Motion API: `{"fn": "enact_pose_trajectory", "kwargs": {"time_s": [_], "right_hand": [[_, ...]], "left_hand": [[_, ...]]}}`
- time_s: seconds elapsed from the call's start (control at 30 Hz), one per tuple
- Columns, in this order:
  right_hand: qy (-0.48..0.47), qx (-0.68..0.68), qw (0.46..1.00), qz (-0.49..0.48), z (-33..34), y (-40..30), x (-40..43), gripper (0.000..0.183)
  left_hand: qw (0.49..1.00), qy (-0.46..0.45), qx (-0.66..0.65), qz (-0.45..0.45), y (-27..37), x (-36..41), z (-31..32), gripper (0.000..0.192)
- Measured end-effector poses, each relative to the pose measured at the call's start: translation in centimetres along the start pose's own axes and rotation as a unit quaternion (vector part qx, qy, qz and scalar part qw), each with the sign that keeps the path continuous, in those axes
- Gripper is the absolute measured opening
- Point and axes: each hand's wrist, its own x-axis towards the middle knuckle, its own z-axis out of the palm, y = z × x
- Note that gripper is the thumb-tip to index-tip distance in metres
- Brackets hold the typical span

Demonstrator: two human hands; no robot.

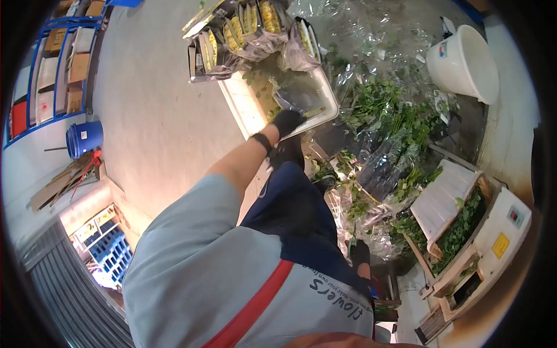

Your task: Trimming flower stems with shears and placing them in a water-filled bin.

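My left hand (288, 122), in a black glove, is at the near corner of a white plastic tub (333, 102), with its fingers over the rim. In the tub are loose leaves and a crumpled clear plastic sleeve (298, 96). Several plastic-wrapped packs with black and yellow print (248, 28) sit across the tub's far end. My right hand (360, 253), also gloved in black, hangs low by my right side. A thin green thing (351, 244) shows at its fingers; whether it is gripped I cannot make out.
Cut green stems and leaves (391, 104) and clear plastic wrap (383, 165) litter the floor on the right. Beyond them lies a white bucket (461, 65). A white machine (487, 248) with leaves inside stands at the right. Blue shelving (56, 74) and a blue bin (85, 138) are leftward.
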Motion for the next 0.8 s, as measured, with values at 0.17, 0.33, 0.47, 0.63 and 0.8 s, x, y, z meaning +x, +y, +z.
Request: {"fn": "enact_pose_trajectory", "kwargs": {"time_s": [0.17, 0.33, 0.47, 0.63, 0.8], "right_hand": [[-0.025, 0.054, 0.998, -0.021, -1.1, -7.7, 4.3, 0.046], [-0.02, 0.303, 0.953, 0.005, 1.6, -14.1, 7.6, 0.033], [0.063, 0.158, 0.977, -0.125, 1.3, -18.8, 9.0, 0.029], [-0.06, 0.204, 0.977, 0.012, 3.5, -18.4, 10.4, 0.041], [-0.126, 0.099, 0.982, 0.101, 3.8, -16.9, 11.5, 0.042]], "left_hand": [[0.984, 0.14, 0.1, 0.053, -5.6, 8.9, -6.9, 0.035], [0.967, 0.06, -0.16, -0.19, -13.7, 13.2, -2.3, 0.029], [0.833, 0.07, -0.341, -0.43, -17.9, 11.9, 7.0, 0.058], [0.831, 0.003, -0.391, -0.395, -19.9, 15.8, 16.0, 0.08], [0.879, -0.005, -0.365, -0.307, -21.8, 19.0, 18.8, 0.042]]}}
